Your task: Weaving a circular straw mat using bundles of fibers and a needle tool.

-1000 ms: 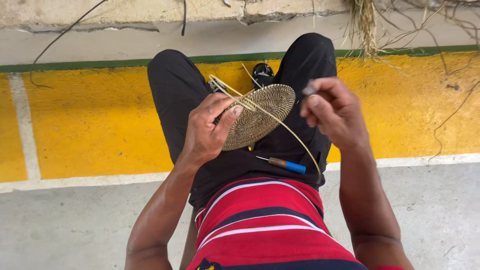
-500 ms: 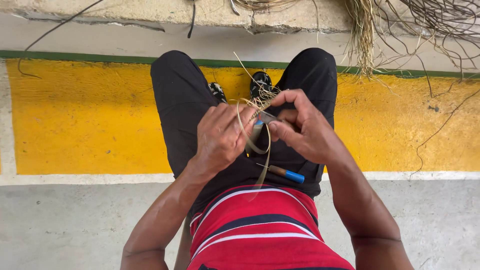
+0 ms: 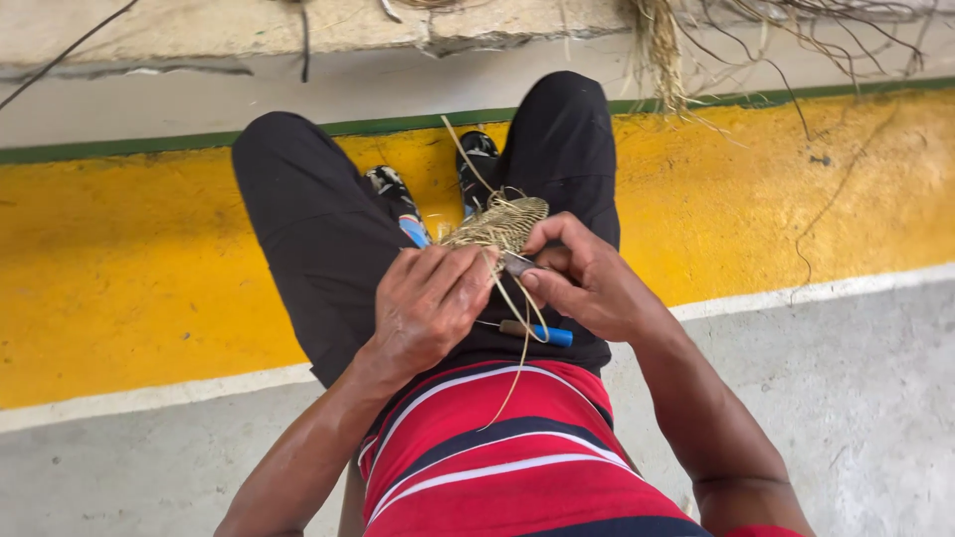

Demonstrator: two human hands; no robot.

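Note:
My left hand (image 3: 426, 303) grips the near edge of a small round woven straw disc (image 3: 500, 224) that I hold over my lap. My right hand (image 3: 580, 279) pinches a small metal tool (image 3: 517, 265) against the disc's rim, its fingers closed around it. A long pale straw strand (image 3: 521, 348) loops down from the disc over my red striped shirt. Another strand (image 3: 460, 147) sticks up past my knees. A blue-handled tool (image 3: 537, 333) lies on my lap under the hands.
I sit with black-trousered legs (image 3: 308, 219) over a yellow painted floor band (image 3: 119, 259) with white and green lines. Shoes (image 3: 393, 191) show between the knees. Dry straw and twigs (image 3: 667, 50) hang at the wall, top right. Grey concrete (image 3: 856, 398) lies near me.
The disc has tipped from flat-facing to edge-on and my hands have drawn together over it. My right hand moved in from the right to the rim. The view shifted left.

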